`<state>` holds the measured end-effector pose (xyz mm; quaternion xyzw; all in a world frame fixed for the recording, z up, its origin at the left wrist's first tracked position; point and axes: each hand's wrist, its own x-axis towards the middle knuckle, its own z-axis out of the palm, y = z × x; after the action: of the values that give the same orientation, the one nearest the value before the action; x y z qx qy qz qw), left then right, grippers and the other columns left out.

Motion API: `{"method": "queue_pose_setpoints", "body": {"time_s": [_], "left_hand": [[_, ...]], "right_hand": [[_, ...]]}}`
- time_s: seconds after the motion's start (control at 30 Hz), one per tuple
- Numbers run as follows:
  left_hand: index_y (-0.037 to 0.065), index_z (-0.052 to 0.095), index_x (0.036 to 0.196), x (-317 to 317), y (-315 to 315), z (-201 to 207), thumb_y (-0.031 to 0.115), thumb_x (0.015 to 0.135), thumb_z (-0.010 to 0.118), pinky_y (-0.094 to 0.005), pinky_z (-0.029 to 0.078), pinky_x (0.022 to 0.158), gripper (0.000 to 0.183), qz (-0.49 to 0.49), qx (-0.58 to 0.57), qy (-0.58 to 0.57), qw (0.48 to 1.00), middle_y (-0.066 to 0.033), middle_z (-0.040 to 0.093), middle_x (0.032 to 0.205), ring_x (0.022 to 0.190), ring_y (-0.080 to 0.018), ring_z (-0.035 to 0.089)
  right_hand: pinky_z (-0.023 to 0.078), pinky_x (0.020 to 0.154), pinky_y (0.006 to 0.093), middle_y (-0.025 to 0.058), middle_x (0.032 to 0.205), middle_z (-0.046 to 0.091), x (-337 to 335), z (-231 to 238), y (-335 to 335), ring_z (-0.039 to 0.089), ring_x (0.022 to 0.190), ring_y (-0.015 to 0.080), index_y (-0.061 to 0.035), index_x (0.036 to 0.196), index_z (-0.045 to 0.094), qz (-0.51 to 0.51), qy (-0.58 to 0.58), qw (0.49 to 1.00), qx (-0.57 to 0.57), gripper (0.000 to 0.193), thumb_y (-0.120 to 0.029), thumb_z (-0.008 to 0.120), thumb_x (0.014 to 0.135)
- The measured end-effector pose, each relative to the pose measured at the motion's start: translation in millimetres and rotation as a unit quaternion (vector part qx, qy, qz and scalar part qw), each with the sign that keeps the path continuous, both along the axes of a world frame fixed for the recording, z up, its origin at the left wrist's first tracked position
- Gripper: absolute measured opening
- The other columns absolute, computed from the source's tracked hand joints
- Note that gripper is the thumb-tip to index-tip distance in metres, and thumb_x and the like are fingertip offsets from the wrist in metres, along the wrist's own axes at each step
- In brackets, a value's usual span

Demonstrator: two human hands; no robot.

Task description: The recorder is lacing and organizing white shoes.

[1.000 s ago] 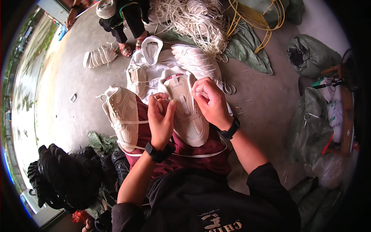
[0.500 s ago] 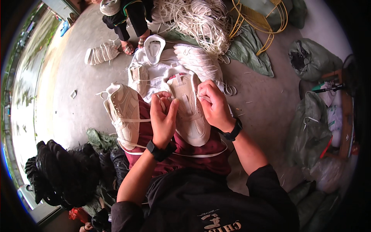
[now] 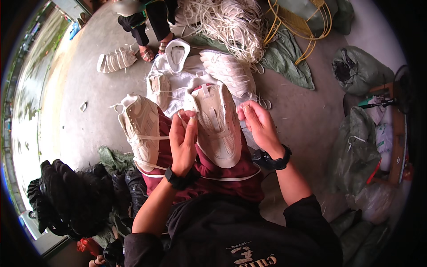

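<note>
A beige and white sneaker [image 3: 218,147] rests on my lap, toe toward me, with its tongue showing and a lace across the lower eyelets. My left hand [image 3: 183,142] is closed in a pinch on a pale shoelace [image 3: 180,118] at the sneaker's left edge. Just off its right edge, my right hand [image 3: 263,129] is closed too, thumb against fingers on a lace end that mostly hides behind them. A second sneaker [image 3: 144,120], partly laced, lies on my lap to the left, a lace trailing from it.
Ahead lie more pale shoes [image 3: 229,71] on white cloth, and a heap of white laces [image 3: 231,26]. A seated person's legs [image 3: 155,24] are at the far left, near a tied shoe bundle [image 3: 116,61]. Black bags [image 3: 73,196] stand at left, green sacks [image 3: 356,147] at right.
My right hand has moved right, away from the sneaker, and my left hand slightly left and down. The sneaker stays in place on my lap.
</note>
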<state>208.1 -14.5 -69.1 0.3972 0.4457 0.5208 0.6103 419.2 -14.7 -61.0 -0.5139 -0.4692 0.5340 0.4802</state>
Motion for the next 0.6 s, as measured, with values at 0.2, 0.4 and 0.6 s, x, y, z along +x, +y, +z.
{"method": "queue_pose_setpoints", "body": {"time_s": [0.2,0.4,0.6], "left_hand": [[0.003,0.059,0.095,-9,-16,-2,0.025,0.103,0.043,-0.0186,0.022,0.048,0.029,-0.009,-0.043,0.034,0.998,0.0088,0.038,0.064,0.054,-0.0008,0.029],[0.004,0.052,0.117,-22,-30,9,0.01,0.096,0.039,-0.0189,0.025,0.049,0.026,-0.14,-0.138,-0.134,0.971,0.001,0.049,0.073,0.053,-0.0035,0.032],[0.003,0.048,0.121,-17,-38,21,0.009,0.095,0.037,-0.0192,0.028,0.052,0.029,-0.159,-0.162,-0.187,0.956,-0.0083,0.057,0.082,0.054,-0.0047,0.032]], "right_hand": [[0.039,0.059,0.0205,-0.0015,0.066,0.056,7,9,-11,0.047,0.06,0.0037,0.0003,0.092,0.061,0.053,-0.086,0.994,-0.029,0.022,-0.017,0.05,0.1],[0.039,0.054,0.0215,-0.0001,0.06,0.058,1,4,-21,0.052,0.058,0.0035,0.0,0.088,0.062,0.073,-0.123,0.99,-0.009,0.022,-0.018,0.053,0.099],[0.037,0.052,0.0216,-0.0004,0.058,0.055,-4,17,-30,0.048,0.055,0.0026,-0.0008,0.083,0.056,0.098,-0.077,0.991,-0.054,0.025,-0.019,0.053,0.099]]}}
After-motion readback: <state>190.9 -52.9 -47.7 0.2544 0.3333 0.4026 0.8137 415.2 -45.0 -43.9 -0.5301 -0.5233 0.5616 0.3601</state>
